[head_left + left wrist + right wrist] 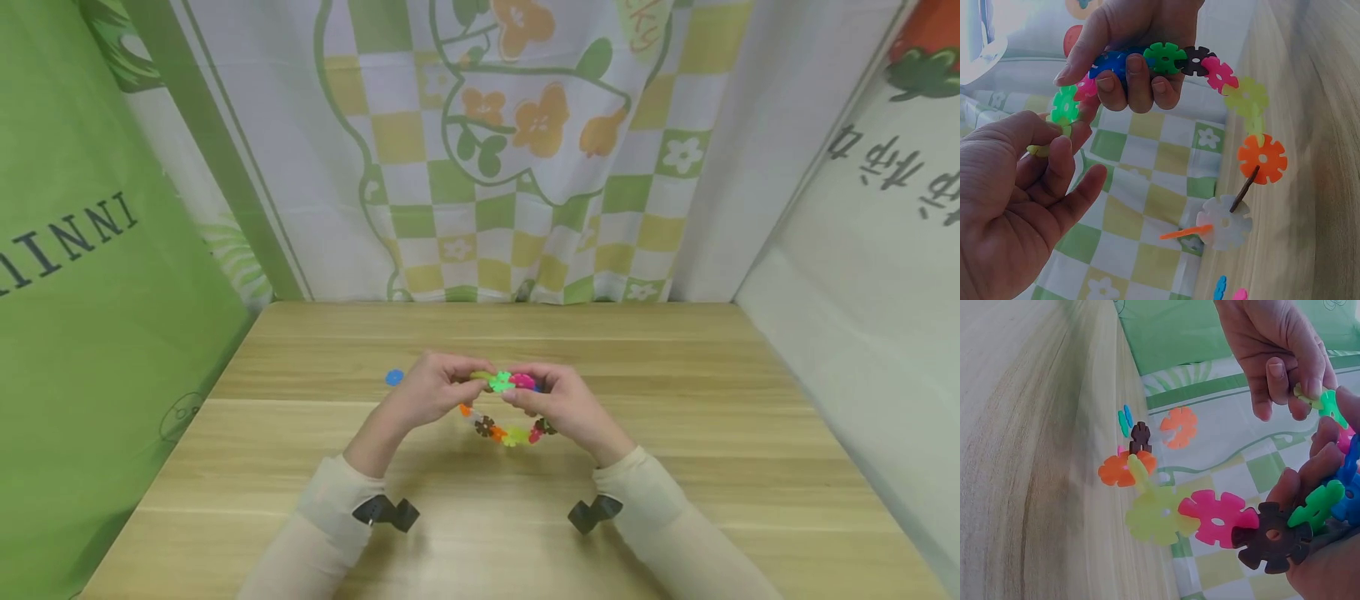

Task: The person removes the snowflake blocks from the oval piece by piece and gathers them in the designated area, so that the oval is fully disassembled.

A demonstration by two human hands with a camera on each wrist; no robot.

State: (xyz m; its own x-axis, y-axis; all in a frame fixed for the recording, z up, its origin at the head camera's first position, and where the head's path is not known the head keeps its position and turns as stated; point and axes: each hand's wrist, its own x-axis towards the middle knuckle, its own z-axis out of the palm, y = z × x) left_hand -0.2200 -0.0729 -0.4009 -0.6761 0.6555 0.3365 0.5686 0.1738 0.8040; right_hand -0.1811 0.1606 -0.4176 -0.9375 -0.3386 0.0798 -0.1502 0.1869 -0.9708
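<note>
Chain (1235, 94) of slotted plastic discs: light, stiff pieces, floppy joints, likely pops apart if bent. Right hand (1129, 37) grips one end; left hand (1016, 187) pinches green disc (1065, 106). Best held close to joint.

We hold both forearms in over the table so that our left hand (427, 392) and right hand (558, 404) meet at the middle, fingertips nearly touching. Both hands are curled, thumbs and fingers pinching, knuckles up, with a small black camera under each sleeved wrist.
</note>
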